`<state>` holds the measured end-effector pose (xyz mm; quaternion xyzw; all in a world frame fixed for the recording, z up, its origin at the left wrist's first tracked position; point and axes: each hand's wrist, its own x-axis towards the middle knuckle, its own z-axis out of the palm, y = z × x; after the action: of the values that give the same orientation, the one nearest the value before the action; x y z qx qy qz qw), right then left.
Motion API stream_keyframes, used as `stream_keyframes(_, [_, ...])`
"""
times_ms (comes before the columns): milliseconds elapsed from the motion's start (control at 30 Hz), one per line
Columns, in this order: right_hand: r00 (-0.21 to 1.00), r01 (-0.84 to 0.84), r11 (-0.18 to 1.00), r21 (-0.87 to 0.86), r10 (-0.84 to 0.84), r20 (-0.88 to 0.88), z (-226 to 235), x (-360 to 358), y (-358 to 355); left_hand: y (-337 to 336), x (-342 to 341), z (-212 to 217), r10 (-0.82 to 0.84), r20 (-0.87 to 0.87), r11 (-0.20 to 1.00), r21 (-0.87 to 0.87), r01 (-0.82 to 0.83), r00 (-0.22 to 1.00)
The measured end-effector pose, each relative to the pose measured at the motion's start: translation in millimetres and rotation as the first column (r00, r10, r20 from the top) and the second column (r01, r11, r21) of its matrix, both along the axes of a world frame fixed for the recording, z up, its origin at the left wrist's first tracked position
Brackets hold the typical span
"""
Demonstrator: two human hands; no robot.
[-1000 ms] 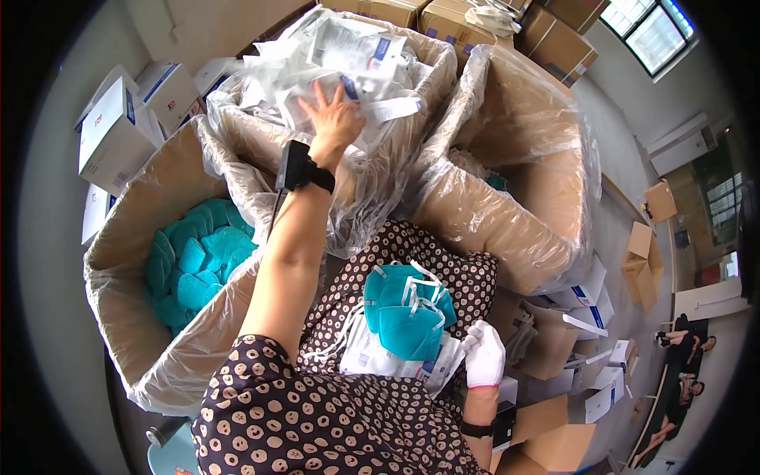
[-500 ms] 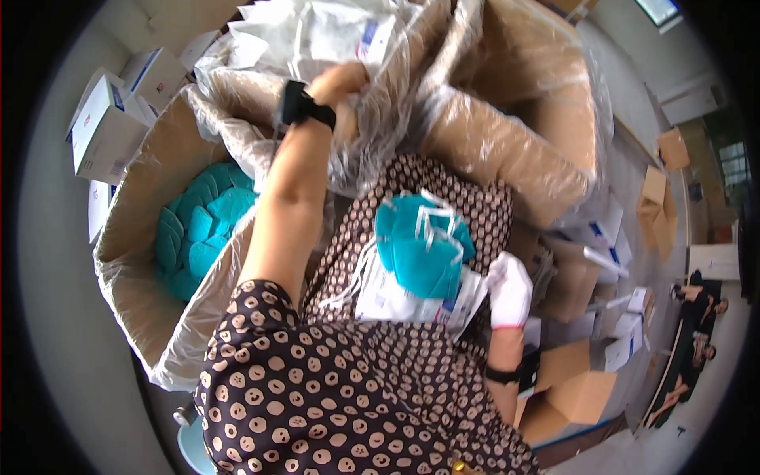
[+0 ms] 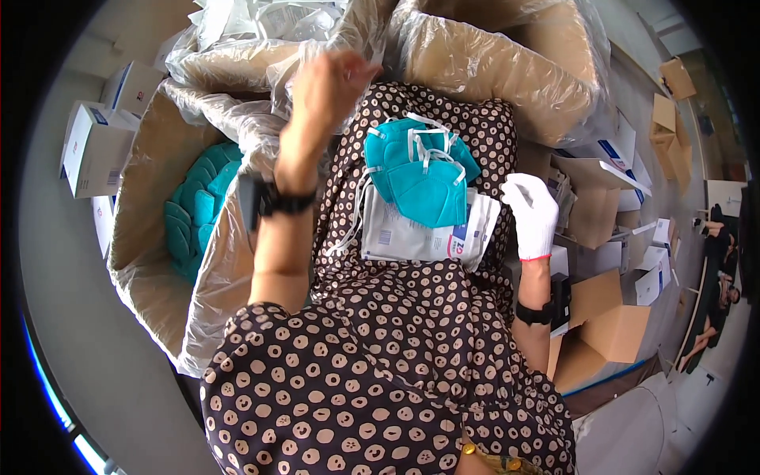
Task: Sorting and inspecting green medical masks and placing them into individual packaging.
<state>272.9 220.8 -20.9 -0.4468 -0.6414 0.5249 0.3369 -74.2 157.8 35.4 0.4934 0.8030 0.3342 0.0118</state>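
My bare left hand (image 3: pixel 323 91) is raised beyond my lap, close to the plastic-lined box of packets. Its fingers are bent, apart and slightly blurred, with nothing visible in them. My right hand (image 3: pixel 532 215), in a white knit glove, hovers just right of the lap with its fingers curled in and no object showing. Several teal face masks (image 3: pixel 427 194) with white ear loops rest on my patterned dress. Beneath them lie flat white printed pouches (image 3: pixel 408 237), nearest to the right hand. White loops also hang at the pile's left side.
Left of me, a plastic-lined carton (image 3: pixel 150 237) holds a heap of teal masks (image 3: pixel 198 202). Ahead stands a lined box (image 3: pixel 237 59) of white packets, beside another lined carton (image 3: pixel 507 75). White boxes (image 3: pixel 89 150) stand far left; opened cartons (image 3: pixel 598 328) sit at right.
My left hand has drawn back from the rim of the packet box toward me. The view has shifted, so the lap and masks sit higher; the right hand remains beside the pouches.
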Motion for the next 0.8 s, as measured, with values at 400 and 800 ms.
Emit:
stream_keyframes(400, [0.926,-0.314,0.943,0.11,0.279,0.256,6,-62,-21,-76,73,-59,0.078,0.626,0.993,0.023,-0.118,0.776])
stream_keyframes(800, [0.845,-0.174,0.912,-0.371,-0.055,-0.532,23,-16,-22,-85,67,-36,-0.339,0.91,0.899,0.389,-0.204,0.24])
